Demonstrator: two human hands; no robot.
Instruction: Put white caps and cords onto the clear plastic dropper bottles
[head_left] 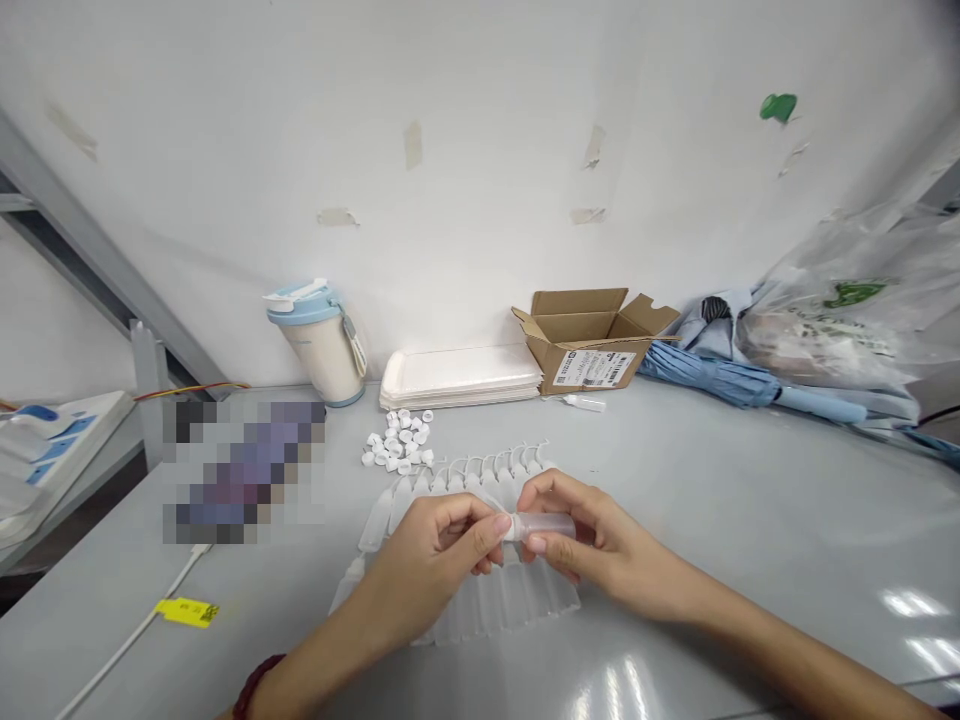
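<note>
Both my hands meet over the table, holding one small translucent plastic bottle (pixel 551 526) that lies level. The thumb and fingers of my left hand (pixel 457 540) pinch its white neck end. Around the clear body, my right hand (pixel 592 535) has its thumb in front and fingers behind. Below and behind the hands, more small translucent bottles (pixel 480 605) lie side by side in rows. Thin curved white strips stick up from the far row. A loose pile of white caps (pixel 397 440) sits just beyond these bottles, to the left.
At the back stand a cream tumbler (pixel 319 350) with a blue lid, a stack of white padded envelopes (pixel 461 375) and an open cardboard box (pixel 592 345). A small bottle (pixel 585 403) lies before the box. Blue umbrella (pixel 712 375) right; blurred-out object (pixel 247 475) and white cable (pixel 127 640) left.
</note>
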